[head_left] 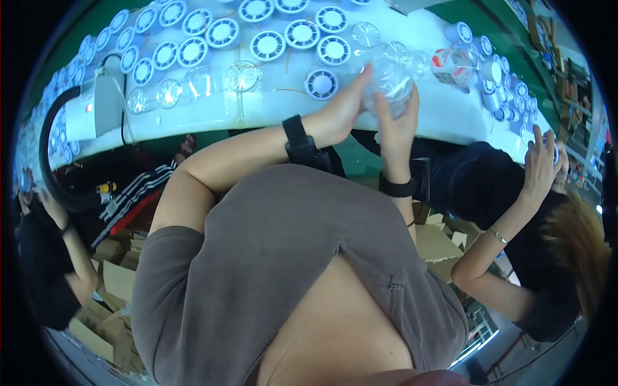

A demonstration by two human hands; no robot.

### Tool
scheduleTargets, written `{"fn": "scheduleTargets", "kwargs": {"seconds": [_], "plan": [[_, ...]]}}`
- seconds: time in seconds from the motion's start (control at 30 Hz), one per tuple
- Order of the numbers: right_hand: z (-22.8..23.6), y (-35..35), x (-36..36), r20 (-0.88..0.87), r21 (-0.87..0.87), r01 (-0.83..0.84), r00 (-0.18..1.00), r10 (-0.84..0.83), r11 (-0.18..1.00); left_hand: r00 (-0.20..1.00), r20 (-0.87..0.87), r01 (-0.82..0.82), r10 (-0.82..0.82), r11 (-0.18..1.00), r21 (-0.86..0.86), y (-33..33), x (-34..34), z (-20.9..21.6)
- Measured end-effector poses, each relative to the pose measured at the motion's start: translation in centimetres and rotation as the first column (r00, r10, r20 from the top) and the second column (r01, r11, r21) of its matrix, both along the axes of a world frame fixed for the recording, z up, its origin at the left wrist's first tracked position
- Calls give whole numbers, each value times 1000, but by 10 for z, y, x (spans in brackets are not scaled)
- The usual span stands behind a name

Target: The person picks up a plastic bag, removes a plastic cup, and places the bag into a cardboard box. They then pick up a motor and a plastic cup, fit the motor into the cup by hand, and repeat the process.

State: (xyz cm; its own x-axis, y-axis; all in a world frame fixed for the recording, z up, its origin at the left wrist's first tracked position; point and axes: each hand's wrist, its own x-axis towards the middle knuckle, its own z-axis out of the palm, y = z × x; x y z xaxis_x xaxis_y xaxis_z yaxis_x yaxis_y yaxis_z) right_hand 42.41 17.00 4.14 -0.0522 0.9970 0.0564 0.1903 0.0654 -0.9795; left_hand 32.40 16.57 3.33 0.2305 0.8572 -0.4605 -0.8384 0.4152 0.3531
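Near the table's front edge, my two hands hold a clear, ribbed plastic piece (390, 82) between them; it looks like a rounded cup or dome. My left hand (347, 106) closes on its left side, with a finger pointing up along it. From below and the right, my right hand (398, 122) grips it, fingers wrapped round its side. Just left of my left hand stands a white round unit with a slotted top (321, 84). More clear plastic cups (365, 35) lie just beyond my hands. Whether anything sits inside the held piece is hard to make out.
Rows of white slotted round units (267, 45) with thin wires cover the far side of the white table (212, 112). A clear jar with red marking (452, 67) lies at right. A white box with a black hose (96, 106) stands left. Co-workers (508, 257) flank me; cardboard (438, 244) lies below.
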Motion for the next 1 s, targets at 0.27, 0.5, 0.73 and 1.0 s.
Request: {"fn": "scheduleTargets", "kwargs": {"seconds": [0.27,0.5,0.73,1.0], "plan": [[8,28,48,307,-125,-9,950,47,992,872,-181,466,-455,885,18,26,31,-20],[-5,43,62,275,42,213,937,-216,976,852,-172,508,-494,860,49,40,34,-22],[8,35,51,-500,-250,258,791,-352,933,864,207,500,-459,832,-241,37,25,-33],[32,2,39,-974,-215,-377,155,-168,901,893,158,443,-422,887,-133,20,28,-44]]}}
